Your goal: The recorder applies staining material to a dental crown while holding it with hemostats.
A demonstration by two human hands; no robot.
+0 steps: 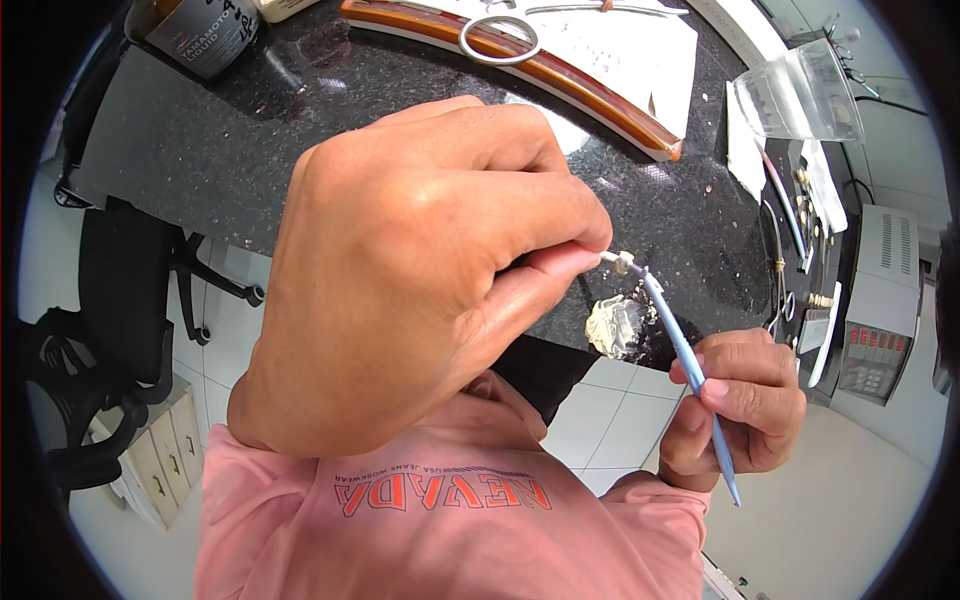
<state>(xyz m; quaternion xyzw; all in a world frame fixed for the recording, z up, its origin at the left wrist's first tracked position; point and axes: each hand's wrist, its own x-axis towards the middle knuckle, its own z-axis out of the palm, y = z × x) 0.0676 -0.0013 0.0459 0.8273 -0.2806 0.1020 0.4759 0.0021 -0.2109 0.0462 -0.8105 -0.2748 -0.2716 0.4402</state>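
Observation:
My left hand (pixel 410 260) is large in the middle, thumb and forefinger pinched on a thin pale stick (pixel 608 255) that carries a small beige piece (pixel 623 262) at its end. My right hand (pixel 745 405) is closed round a slim light-blue tool (pixel 662 307), whose upper tip is at the beige piece; I cannot tell whether it touches. Below them on the dark speckled bench (pixel 200 140) lies a crumpled mound of pale cream material (pixel 615 325) with scattered crumbs.
An orange-brown bar (pixel 600 95) with a metal ring (pixel 498 60) lies on white paper. A dark bottle (pixel 195 35) stands back left. A clear cup (pixel 800 95), small tools (pixel 798 230) and a grey machine (pixel 875 300) are at right. Black chairs (pixel 120 280) stand left.

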